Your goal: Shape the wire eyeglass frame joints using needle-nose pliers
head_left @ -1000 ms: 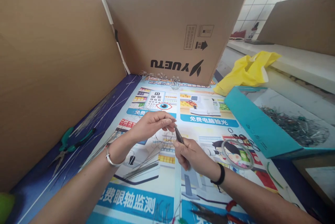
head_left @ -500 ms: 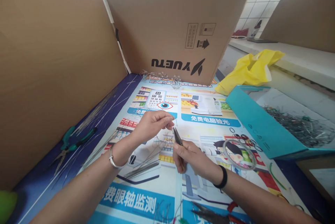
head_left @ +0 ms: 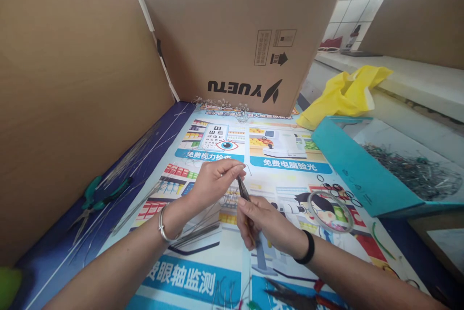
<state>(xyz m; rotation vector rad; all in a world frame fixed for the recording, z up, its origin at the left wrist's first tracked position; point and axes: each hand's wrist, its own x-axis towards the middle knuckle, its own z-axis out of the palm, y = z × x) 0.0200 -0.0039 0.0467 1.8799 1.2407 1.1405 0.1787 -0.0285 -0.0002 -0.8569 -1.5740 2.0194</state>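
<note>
My left hand, with a silver bracelet at the wrist, pinches a thin bent wire whose end pokes out past the fingertips. My right hand, with a black band at the wrist, is wrapped round a pair of pliers. The plier tips point up and nearly meet the left fingertips. Below and left of the hands, a bundle of straight wires lies on the printed poster. Tangled wire pieces lie behind the hands.
Teal-handled pliers and loose wires lie at the left. On the right are a clear ring, black rings, a teal box of wire pieces and a yellow bag. Red-handled pliers lie nearest; cardboard panels stand behind.
My left hand has moved slightly right and down, closer to the plier tips. The wire's bent end now shows to the right of its fingertips. The view has shifted slightly.
</note>
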